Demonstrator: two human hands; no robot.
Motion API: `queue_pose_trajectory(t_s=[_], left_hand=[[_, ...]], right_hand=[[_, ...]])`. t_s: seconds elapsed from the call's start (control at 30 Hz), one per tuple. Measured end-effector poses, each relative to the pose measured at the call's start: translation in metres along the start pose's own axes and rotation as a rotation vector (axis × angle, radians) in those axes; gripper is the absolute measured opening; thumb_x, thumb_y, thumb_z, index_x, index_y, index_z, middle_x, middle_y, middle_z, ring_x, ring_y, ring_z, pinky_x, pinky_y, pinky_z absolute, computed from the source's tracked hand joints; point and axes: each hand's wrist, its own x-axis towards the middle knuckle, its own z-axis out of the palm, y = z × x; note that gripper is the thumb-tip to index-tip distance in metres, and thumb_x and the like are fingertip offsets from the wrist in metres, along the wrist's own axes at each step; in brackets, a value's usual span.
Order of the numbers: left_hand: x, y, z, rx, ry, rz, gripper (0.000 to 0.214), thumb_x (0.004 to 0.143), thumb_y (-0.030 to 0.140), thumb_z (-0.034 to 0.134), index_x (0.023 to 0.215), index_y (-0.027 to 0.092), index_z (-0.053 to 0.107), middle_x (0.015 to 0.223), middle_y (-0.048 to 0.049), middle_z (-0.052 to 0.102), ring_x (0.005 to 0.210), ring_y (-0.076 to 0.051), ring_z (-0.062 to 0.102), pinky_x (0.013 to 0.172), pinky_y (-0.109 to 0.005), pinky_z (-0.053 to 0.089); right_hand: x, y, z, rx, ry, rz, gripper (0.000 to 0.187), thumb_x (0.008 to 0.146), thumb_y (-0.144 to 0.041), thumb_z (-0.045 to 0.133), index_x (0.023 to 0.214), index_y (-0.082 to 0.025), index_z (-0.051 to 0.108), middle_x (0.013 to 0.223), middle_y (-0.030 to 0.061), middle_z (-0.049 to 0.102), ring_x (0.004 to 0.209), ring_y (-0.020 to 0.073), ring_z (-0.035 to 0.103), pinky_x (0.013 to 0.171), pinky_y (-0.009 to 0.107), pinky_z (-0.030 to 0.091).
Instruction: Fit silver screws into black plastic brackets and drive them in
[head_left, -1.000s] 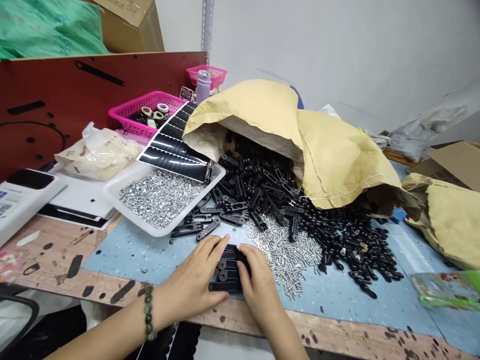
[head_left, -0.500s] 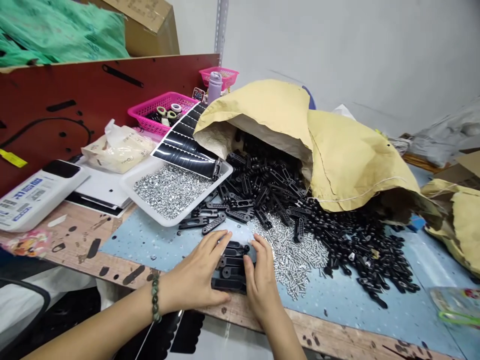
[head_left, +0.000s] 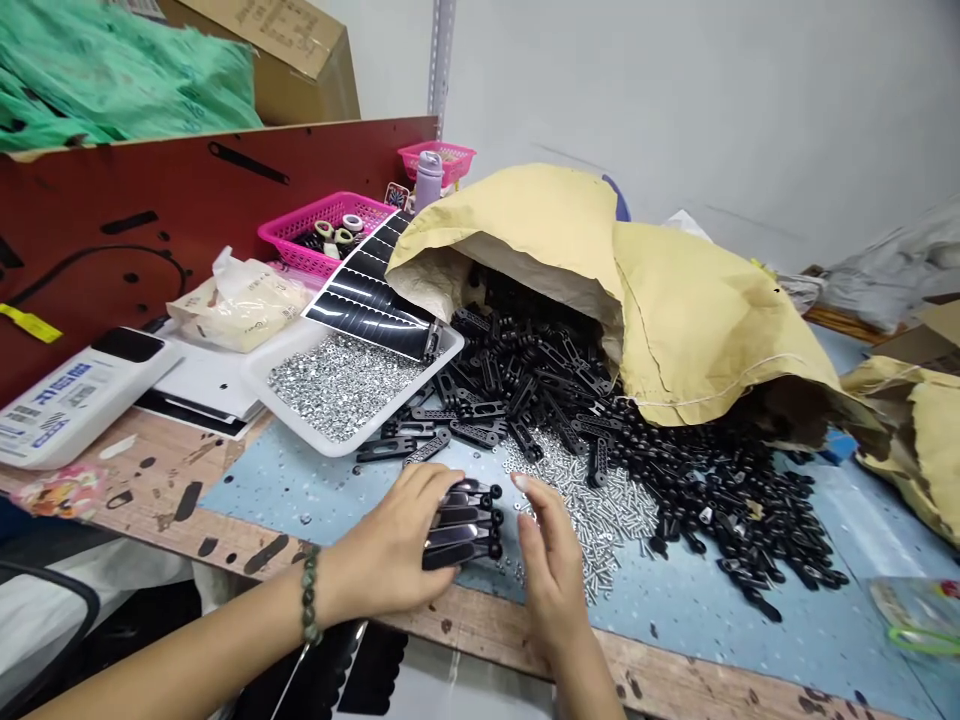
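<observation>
My left hand (head_left: 394, 540) is closed round a row of several black plastic parts (head_left: 461, 525), lined up side by side near the table's front edge. Their rounded, knobbed ends point right, out past my fingers. My right hand (head_left: 553, 555) is a little to the right of the row, apart from it, with thumb and fingers spread and nothing visible between them. Just beyond it lies a heap of small silver screws (head_left: 592, 510). A pile of black slotted parts (head_left: 517, 380) spills from a paper sack behind my hands.
A white tray (head_left: 259, 385) of small metal nuts stands back left, with a black-and-white sheet (head_left: 375, 290) across its corner. Yellow paper sacks (head_left: 517, 210) lie at the back. More small black parts (head_left: 742, 510) are heaped right. A pink basket (head_left: 281, 235) stands farther left.
My right hand has let go of the row of black parts and drawn away to the right. The left hand stays on the row, whose knobbed ends now show.
</observation>
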Motion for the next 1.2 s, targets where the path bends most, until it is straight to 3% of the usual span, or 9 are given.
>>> queue_pose_trajectory(t_s=[0.2, 0.3, 0.37, 0.47, 0.57, 0.73, 0.93, 1.07, 1.2], left_hand=[[-0.005, 0.009, -0.016, -1.086, -0.336, -0.636, 0.031, 0.075, 0.038, 0.068, 0.097, 0.018, 0.064, 0.095, -0.0048, 0.066, 0.094, -0.024, 0.060, 0.084, -0.036, 0.048], [-0.013, 0.004, -0.016, -1.427, -0.401, -0.933, 0.032, 0.075, 0.043, 0.070, 0.088, 0.015, 0.067, 0.085, -0.0060, 0.068, 0.078, -0.019, 0.062, 0.064, -0.027, 0.049], [-0.022, 0.003, -0.023, -1.540, -0.344, -0.941, 0.037, 0.082, 0.051, 0.060, 0.096, 0.017, 0.067, 0.092, -0.0078, 0.068, 0.084, -0.021, 0.063, 0.068, -0.031, 0.052], [-0.040, 0.003, -0.033, -1.257, -0.120, -0.849, 0.050, 0.087, 0.060, 0.047, 0.117, 0.023, 0.061, 0.117, -0.0095, 0.064, 0.104, -0.029, 0.061, 0.089, -0.048, 0.048], [-0.055, 0.002, -0.026, -0.473, 0.133, -0.649, 0.057, 0.087, 0.053, 0.052, 0.138, 0.029, 0.042, 0.142, -0.0070, 0.045, 0.126, -0.033, 0.046, 0.107, -0.052, 0.033], [-0.048, -0.016, 0.012, 0.360, 0.021, -0.105, 0.069, 0.089, 0.036, 0.051, 0.150, 0.026, 0.018, 0.154, -0.0061, 0.026, 0.141, -0.032, 0.020, 0.113, -0.057, 0.017], [-0.035, -0.010, -0.001, 0.402, 0.005, -0.050, 0.069, 0.089, 0.021, 0.046, 0.150, 0.022, 0.013, 0.156, -0.0116, 0.018, 0.142, -0.035, 0.012, 0.109, -0.066, 0.015], [-0.035, 0.003, -0.020, 0.281, -0.041, -0.021, 0.074, 0.085, 0.004, 0.034, 0.151, 0.026, 0.008, 0.157, -0.0081, 0.015, 0.143, -0.030, 0.010, 0.108, -0.058, 0.029], [-0.038, 0.003, -0.027, 0.145, -0.022, -0.078, 0.069, 0.090, 0.005, 0.032, 0.150, 0.029, 0.009, 0.156, -0.0078, 0.019, 0.139, -0.028, 0.027, 0.102, -0.045, 0.044]], right_hand=[[0.015, -0.012, 0.015, 0.123, -0.023, -0.296, 0.042, 0.095, -0.051, 0.036, 0.125, -0.024, 0.049, 0.111, 0.0099, 0.061, 0.101, 0.0239, 0.060, 0.084, 0.039, 0.049], [0.019, -0.021, 0.031, 0.062, -0.009, -0.138, 0.026, 0.096, -0.037, 0.042, 0.100, -0.020, 0.061, 0.081, 0.0028, 0.064, 0.069, 0.0152, 0.060, 0.064, 0.026, 0.046], [0.020, -0.025, 0.040, 0.034, -0.013, 0.076, 0.027, 0.095, -0.034, 0.044, 0.084, -0.018, 0.063, 0.070, 0.0002, 0.062, 0.061, 0.0129, 0.057, 0.059, 0.023, 0.042], [0.020, -0.025, 0.049, -0.019, -0.044, 0.327, 0.036, 0.092, -0.040, 0.046, 0.070, -0.017, 0.063, 0.057, -0.0020, 0.057, 0.053, 0.0121, 0.051, 0.052, 0.023, 0.036], [0.020, -0.022, 0.055, -0.149, -0.066, 0.433, 0.038, 0.091, -0.041, 0.046, 0.065, -0.018, 0.063, 0.054, -0.0022, 0.057, 0.051, 0.0127, 0.049, 0.052, 0.024, 0.032], [0.013, -0.017, 0.064, -0.362, -0.029, 0.315, 0.034, 0.095, -0.035, 0.040, 0.076, -0.019, 0.064, 0.068, 0.0025, 0.063, 0.061, 0.0167, 0.056, 0.060, 0.027, 0.037], [0.013, -0.022, 0.053, -0.372, 0.173, -0.060, 0.022, 0.093, -0.023, 0.043, 0.105, -0.018, 0.061, 0.109, 0.0140, 0.056, 0.104, 0.0260, 0.052, 0.091, 0.047, 0.041], [0.021, -0.047, 0.040, -0.058, -0.126, -0.267, 0.033, 0.089, -0.011, 0.047, 0.120, -0.021, 0.051, 0.112, 0.0101, 0.058, 0.104, 0.0212, 0.055, 0.088, 0.039, 0.048], [0.022, -0.064, 0.035, 0.025, -0.244, -0.407, 0.025, 0.088, -0.005, 0.045, 0.102, -0.021, 0.058, 0.089, 0.0056, 0.064, 0.082, 0.0180, 0.058, 0.071, 0.034, 0.050]])
